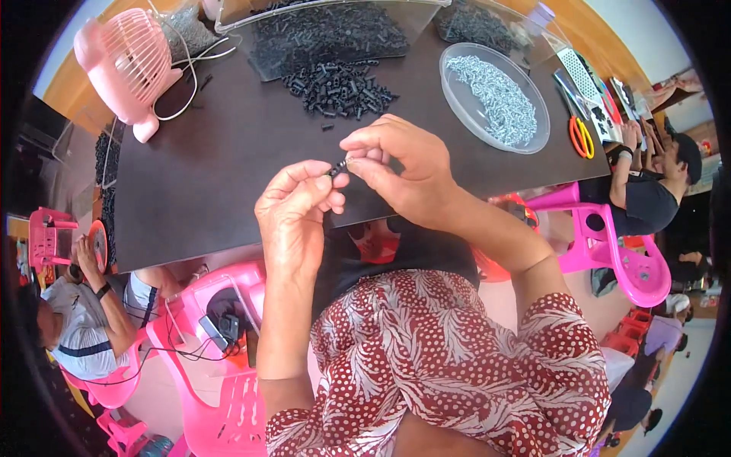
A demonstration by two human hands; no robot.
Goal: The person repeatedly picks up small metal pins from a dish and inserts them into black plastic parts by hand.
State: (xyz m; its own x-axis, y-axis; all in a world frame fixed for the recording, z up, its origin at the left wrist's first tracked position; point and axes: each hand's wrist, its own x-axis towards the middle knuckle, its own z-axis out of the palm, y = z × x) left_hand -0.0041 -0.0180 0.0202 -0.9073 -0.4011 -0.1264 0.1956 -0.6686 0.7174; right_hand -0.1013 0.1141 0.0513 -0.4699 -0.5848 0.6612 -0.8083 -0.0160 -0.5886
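Observation:
A small black ridged plastic piece (336, 170) is pinched between the thumb and fingers of my left hand (295, 206), above the table's front part. My right hand (407, 169) meets its upper end with thumb and forefinger pressed together. Whatever tiny thing those fingertips hold is too small to make out. Beyond my hands lies a heap of similar black pieces (335, 90), with one loose black piece (327, 127) on its near side. To the right stands a round clear plastic dish (459, 114) with many small silvery metal parts (499, 103) in it.
Clear bins (263, 65) of black pieces line the back of the dark table (190, 198). A pink fan (126, 65) with a white cord stands back left. Scissors (581, 137) with orange and yellow handles lie right. Pink chairs (221, 404) and other people (655, 190) are around.

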